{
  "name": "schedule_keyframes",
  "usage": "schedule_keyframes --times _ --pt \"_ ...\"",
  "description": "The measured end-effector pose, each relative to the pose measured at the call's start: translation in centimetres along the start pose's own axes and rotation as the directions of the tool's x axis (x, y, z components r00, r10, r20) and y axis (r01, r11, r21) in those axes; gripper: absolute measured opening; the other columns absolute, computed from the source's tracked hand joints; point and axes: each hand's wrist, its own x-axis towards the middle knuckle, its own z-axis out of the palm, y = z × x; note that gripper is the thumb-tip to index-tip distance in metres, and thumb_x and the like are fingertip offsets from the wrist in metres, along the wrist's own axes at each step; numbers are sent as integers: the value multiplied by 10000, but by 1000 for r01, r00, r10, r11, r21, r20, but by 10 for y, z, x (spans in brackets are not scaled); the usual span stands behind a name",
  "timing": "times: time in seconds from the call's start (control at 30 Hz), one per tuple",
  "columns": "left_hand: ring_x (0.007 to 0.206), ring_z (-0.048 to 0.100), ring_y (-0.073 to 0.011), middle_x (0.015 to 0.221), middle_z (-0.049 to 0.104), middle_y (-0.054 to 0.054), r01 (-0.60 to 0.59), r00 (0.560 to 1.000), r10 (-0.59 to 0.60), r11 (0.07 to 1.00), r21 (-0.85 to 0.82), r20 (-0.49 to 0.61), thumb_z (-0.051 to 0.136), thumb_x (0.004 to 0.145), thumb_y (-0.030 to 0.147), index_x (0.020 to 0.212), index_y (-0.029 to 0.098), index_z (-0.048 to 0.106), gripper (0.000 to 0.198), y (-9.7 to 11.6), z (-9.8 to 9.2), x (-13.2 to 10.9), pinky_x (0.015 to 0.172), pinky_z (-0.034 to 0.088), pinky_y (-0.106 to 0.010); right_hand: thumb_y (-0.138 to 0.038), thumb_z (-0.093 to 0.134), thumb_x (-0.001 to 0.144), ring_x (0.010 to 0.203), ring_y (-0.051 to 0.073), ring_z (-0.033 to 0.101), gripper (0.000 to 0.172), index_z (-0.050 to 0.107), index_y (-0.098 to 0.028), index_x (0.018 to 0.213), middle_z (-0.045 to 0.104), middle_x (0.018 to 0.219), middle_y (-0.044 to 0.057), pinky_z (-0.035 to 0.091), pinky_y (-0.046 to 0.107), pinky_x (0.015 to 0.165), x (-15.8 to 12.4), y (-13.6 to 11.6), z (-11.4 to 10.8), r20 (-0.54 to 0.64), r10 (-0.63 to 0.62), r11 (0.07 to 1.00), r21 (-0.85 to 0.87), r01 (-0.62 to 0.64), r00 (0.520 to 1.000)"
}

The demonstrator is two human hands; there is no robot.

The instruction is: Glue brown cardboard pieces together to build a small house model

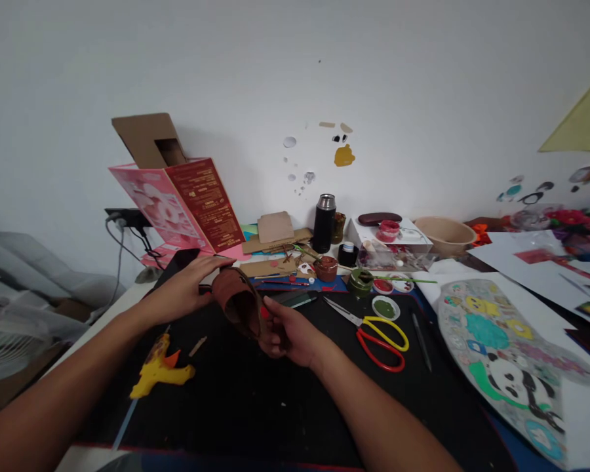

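Observation:
A reddish-brown hollow craft piece (230, 288), curved like a short tube with its dark opening facing me, is held tilted above the black mat (236, 406). My left hand (194, 286) grips its left end, the fingertips over its upper edge. The lower right rim is pinched by my right hand (290, 331), thumb on the near side and fingers curled beneath. Left of the piece, a yellow glue gun (161, 370) lies on the mat beside a small tan scrap (197, 346). Scissors (368, 331) with yellow and red handles lie open to the right.
Behind the mat stand a black thermos (324, 226), a green paint jar (360, 283), a brown paint jar (326, 269) and cardboard pieces (275, 227). A pink-and-red box (177, 203) leans at the back left. At right lie a black pen (421, 341) and a panda-painted board (501, 354).

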Motion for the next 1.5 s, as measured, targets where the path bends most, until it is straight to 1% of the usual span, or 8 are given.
schedule_keyframes --times 0.37,0.7,0.87,1.03,1.17,1.27,1.37,1.5 --pt "1319 544 -321 1454 600 -124 10 1000 -10 1000 -10 21 610 912 420 1482 227 521 608 4 -2 3 1162 428 -506 -714 637 898 408 76 327 547 444 -224 748 403 491 -97 151 247 436 -1 1 4 8 -42 996 -83 42 999" --pt "1304 572 -317 1420 638 -119 24 998 -20 998 -62 68 622 907 445 1420 237 580 556 6 -4 5 1159 432 -483 -703 567 955 400 81 328 532 468 -221 753 409 486 -88 160 244 433 1 1 3 -24 11 999 -47 -12 1000" --pt "1303 590 -324 1401 657 -118 85 992 -73 990 -115 104 676 860 515 1367 232 626 582 5 -9 1 1154 450 -460 -681 424 1032 401 88 333 577 573 -186 775 402 475 -73 156 238 430 2 -2 2 -63 30 999 -21 -32 998" --pt "1222 662 -354 1356 707 -100 241 961 -204 949 -205 184 792 746 579 1341 247 669 693 3 -17 -7 1069 531 -448 -670 279 1066 390 100 314 745 724 -96 903 376 452 -63 153 251 436 1 -4 1 -22 -25 999 -40 24 999" --pt "1124 702 -372 1215 771 -82 323 934 -248 896 -305 258 802 717 586 1246 253 734 628 10 -19 -13 979 582 -473 -636 384 1032 397 88 299 656 725 -100 866 371 459 -64 157 255 450 -1 -5 1 -71 -83 996 -33 81 994" --pt "1073 712 -358 1140 787 -73 343 922 -239 869 -357 304 773 743 582 1203 244 749 572 16 -18 -16 942 593 -460 -614 438 997 401 88 305 592 711 -111 845 380 460 -62 155 258 450 -1 -5 1 -50 -89 996 -20 88 995" --pt "1042 718 -341 1118 789 -75 356 918 -234 844 -402 321 741 770 607 1135 233 762 523 19 -17 -17 931 592 -448 -624 439 997 400 87 289 599 715 -109 863 383 460 -65 148 261 449 0 -4 -1 -49 -94 996 -10 94 994" --pt "1081 714 -358 1125 795 -76 368 924 -262 811 -455 279 741 744 678 1103 247 783 563 16 -17 -18 965 581 -466 -715 462 993 417 85 280 680 741 -99 925 382 480 -71 120 261 458 0 -4 -1 -83 -108 994 -1 109 991"
